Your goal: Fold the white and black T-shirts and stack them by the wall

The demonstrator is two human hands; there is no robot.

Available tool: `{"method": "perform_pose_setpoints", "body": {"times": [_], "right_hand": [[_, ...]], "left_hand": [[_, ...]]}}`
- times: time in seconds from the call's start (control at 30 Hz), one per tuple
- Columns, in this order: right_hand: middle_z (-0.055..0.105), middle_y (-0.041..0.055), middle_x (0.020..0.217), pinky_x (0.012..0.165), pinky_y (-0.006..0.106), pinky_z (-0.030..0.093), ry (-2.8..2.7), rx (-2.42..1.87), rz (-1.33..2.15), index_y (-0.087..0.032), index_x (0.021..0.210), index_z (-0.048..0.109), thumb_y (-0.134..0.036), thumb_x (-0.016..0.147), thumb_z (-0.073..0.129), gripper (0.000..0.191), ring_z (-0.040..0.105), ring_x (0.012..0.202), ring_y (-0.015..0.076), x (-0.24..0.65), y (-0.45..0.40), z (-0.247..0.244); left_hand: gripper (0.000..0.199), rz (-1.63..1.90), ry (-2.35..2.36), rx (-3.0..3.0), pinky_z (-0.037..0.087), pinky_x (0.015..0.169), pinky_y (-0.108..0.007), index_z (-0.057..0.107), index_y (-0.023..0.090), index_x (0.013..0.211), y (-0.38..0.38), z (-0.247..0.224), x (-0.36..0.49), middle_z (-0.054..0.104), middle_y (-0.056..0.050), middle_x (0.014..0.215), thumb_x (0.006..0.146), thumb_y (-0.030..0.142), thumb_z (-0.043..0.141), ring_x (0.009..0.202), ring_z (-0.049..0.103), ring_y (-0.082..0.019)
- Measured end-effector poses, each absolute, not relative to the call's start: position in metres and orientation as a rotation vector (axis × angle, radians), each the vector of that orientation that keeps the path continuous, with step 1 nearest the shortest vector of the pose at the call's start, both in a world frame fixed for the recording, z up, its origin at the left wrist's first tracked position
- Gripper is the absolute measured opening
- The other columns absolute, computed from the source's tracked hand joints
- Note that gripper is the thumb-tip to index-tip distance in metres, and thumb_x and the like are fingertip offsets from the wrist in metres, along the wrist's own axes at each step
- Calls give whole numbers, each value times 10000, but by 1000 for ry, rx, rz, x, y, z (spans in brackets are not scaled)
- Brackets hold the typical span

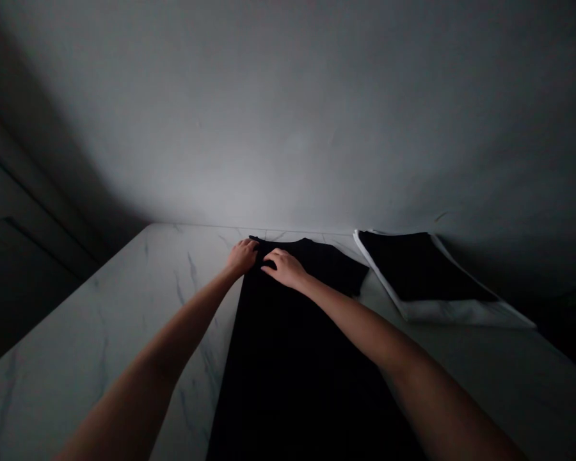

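As seen from the head-worn camera, two bare forearms reach out over a white marble worktop (77,320) with grey veins, one hand to each side of the collar of a single black short-sleeved shirt (292,358). The shirt lies flat on the worktop, its collar end away from the person and its body running down toward the bottom of the view. The left hand (242,256) sits at the far edge of the shirt by the collar, with its fingers (252,246) curled and close together over the cloth; whether they are pinching the cloth or only resting on it, the view does not show. The right hand (282,269) lies on the shirt just beside the left hand, not touching it, with its fingers (271,259) loosely extended and slightly curved on the cloth, holding nothing up. One sleeve (352,276) shows, spread to the right, and the other cannot be made out. Further right, well apart from the hands and just beside the sleeve, lies one folded stack (422,275) showing two layers: black cloth (417,266) on top of white cloth (461,314). A pale wall (288,128) rises behind the worktop, and dark panels (24,256) stand to the left.
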State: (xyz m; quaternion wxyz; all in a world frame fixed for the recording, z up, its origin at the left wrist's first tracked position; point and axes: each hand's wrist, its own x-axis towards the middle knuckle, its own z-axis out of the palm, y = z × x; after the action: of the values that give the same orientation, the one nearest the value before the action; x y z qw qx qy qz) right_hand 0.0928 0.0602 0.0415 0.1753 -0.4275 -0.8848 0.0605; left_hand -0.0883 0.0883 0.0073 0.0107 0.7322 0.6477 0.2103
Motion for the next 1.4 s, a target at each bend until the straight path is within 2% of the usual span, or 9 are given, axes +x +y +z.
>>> {"method": "perform_pose_setpoints", "body": {"times": [0.13, 0.27, 0.47, 0.53, 0.7, 0.93, 1.1, 1.23, 1.4], "right_hand": [[700, 79, 1164, 1008, 390, 452, -2604, -851, 128, -200, 1084, 730, -270, 880, 699, 218, 611, 1120, 230, 108, 42, 30], [693, 74, 1258, 1072, 387, 409, -2747, -724, 195, -222, 1080, 749, -186, 911, 627, 211, 589, 1226, 219, 124, 33, 20], [764, 67, 932, 805, 308, 487, -2500, -1278, 220, -234, 863, 762, -357, 988, 506, 311, 697, 893, 210, 108, 51, 26], [756, 72, 975, 756, 283, 483, -2336, -1490, 197, -227, 918, 746, -340, 976, 533, 248, 690, 909, 206, 96, 72, 30], [725, 103, 1118, 830, 282, 486, -2191, -1712, 251, -178, 1049, 712, -272, 918, 648, 173, 660, 1042, 215, 67, 126, 35], [736, 93, 1091, 822, 289, 487, -2274, -1628, 378, -210, 937, 747, -387, 870, 711, 193, 669, 1024, 225, 21, 156, 35], [736, 91, 1078, 826, 288, 486, -2281, -1651, 336, -192, 955, 730, -244, 912, 641, 112, 667, 1012, 214, 3, 166, 32], [691, 94, 1152, 898, 312, 478, -2197, -1677, 249, -198, 1046, 690, -178, 953, 519, 195, 624, 1080, 213, 5, 156, 25], [600, 136, 1264, 987, 378, 455, -2179, -1533, 105, -191, 1205, 602, -227, 937, 551, 275, 566, 1162, 250, 55, 116, 10]], "left_hand": [[382, 573, 1984, 2314, 418, 1105, -373, 613, 220, 1291, 113, 3, -94, 594, -92, 1389, 931, 203, 486, 1283, 546, -231], [397, 562, 1898, 2367, 367, 1151, -385, 601, 177, 1315, 117, -11, -92, 552, -121, 1443, 947, 247, 470, 1352, 489, -242], [468, 836, 1947, 2334, 328, 1161, -500, 509, 188, 1387, 111, -28, -87, 502, -145, 1490, 929, 280, 487, 1377, 449, -287], [464, 935, 2074, 2255, 322, 1153, -506, 507, 166, 1376, 108, -24, -87, 546, -168, 1435, 929, 290, 485, 1337, 479, -306], [410, 925, 2436, 1894, 411, 1010, -503, 603, 102, 1233, 99, -7, -91, 621, -226, 1229, 916, 339, 494, 1192, 536, -370], [293, 859, 2470, 1750, 396, 970, -556, 688, 182, 1013, 97, -8, -91, 630, -190, 1166, 856, 399, 567, 1170, 527, -396], [281, 880, 2493, 1947, 419, 938, -530, 647, 147, 1041, 93, -7, -89, 639, -208, 1135, 860, 331, 535, 1124, 546, -388], [294, 811, 2240, 2291, 410, 994, -498, 627, 147, 1120, 96, -11, -88, 639, -197, 1192, 880, 245, 487, 1158, 548, -351], [377, 671, 1922, 2540, 387, 1083, -441, 606, 187, 1259, 108, -22, -90, 591, -144, 1369, 925, 250, 442, 1279, 522, -291]]}}
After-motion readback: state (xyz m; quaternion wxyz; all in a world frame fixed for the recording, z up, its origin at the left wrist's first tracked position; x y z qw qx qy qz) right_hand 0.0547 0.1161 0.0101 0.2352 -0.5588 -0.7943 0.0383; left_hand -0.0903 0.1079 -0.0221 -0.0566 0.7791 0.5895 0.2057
